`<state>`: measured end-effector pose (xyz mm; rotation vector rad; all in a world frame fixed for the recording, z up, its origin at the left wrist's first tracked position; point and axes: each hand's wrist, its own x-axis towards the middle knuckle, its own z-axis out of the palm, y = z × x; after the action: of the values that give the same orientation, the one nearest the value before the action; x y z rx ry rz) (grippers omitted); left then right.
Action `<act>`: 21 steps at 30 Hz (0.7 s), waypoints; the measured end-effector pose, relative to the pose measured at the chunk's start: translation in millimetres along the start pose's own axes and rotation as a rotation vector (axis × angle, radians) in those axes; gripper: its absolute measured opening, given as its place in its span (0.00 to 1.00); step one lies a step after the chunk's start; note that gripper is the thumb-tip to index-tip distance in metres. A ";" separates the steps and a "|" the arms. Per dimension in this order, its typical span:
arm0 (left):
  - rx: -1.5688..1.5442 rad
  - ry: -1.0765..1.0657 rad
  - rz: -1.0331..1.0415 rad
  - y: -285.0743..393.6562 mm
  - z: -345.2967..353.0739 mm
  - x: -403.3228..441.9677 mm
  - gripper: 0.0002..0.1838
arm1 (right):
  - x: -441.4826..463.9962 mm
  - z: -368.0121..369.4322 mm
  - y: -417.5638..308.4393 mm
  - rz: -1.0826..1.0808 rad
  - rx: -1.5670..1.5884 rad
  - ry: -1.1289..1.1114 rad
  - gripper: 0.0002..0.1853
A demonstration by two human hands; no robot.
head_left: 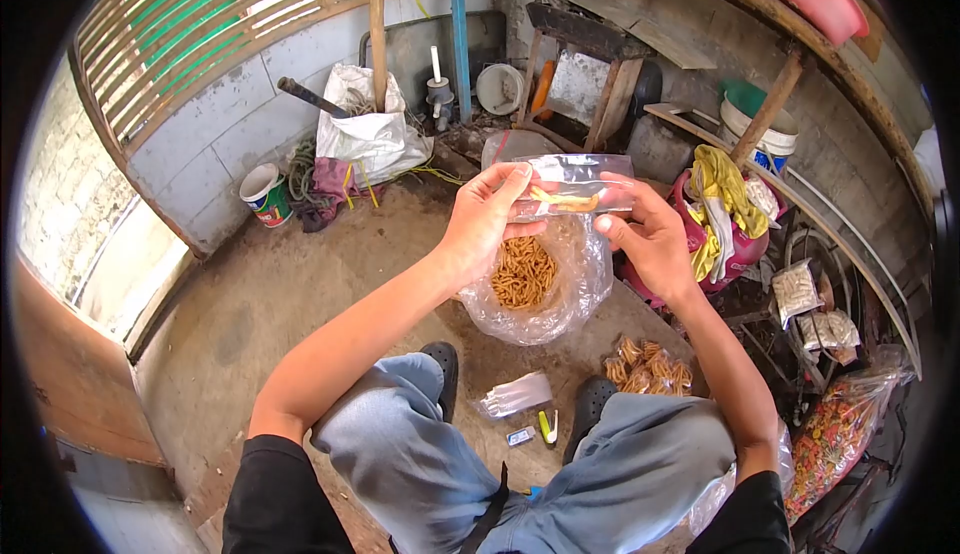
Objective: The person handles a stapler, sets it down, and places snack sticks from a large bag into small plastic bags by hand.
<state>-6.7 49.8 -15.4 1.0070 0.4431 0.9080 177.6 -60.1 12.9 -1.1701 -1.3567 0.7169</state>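
Note:
A small clear plastic bag [590, 168] is stretched sideways between my two hands, with a few yellowish-brown snack sticks [562, 199] in it. My left hand [482, 216] pinches its left end, thumb on top. Closed on the right end is my right hand [652, 239], some of its fingers behind the clear plastic. Below them a large clear bag [585, 289] stands open on the floor, holding many brown snack sticks [524, 274]. Several filled small packets [648, 368] lie in a pile below my right hand.
Between my shoes lie a stack of flat clear bags [516, 395], a green stapler [548, 426] and a small blue-and-white box [520, 436]. A large bag of colourful snacks [845, 434] leans at right. A paint bucket [265, 196] and white sack [365, 129] stand by the wall.

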 end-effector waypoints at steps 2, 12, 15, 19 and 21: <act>0.011 0.008 0.008 -2.1 -1.3 0.4 0.09 | 2.4 -3.4 11.4 -0.001 -0.031 -0.015 0.11; -0.050 -0.003 0.025 -5.3 1.2 0.3 0.09 | 5.6 -1.9 16.3 0.021 -0.166 -0.013 0.14; -0.090 -0.055 0.008 -3.3 -0.2 -0.3 0.09 | 5.3 -1.2 23.6 0.033 -0.140 -0.042 0.13; -0.060 -0.138 -0.055 2.4 3.7 -5.0 0.10 | 4.9 1.3 15.2 0.053 -0.050 0.013 0.12; -0.045 -0.168 -0.075 2.7 3.9 -7.6 0.10 | 5.9 0.4 19.3 0.011 -0.075 0.029 0.12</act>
<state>-9.6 42.1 -11.8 1.0099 0.3153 0.7565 182.5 -48.4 -2.9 -1.2435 -1.3639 0.6596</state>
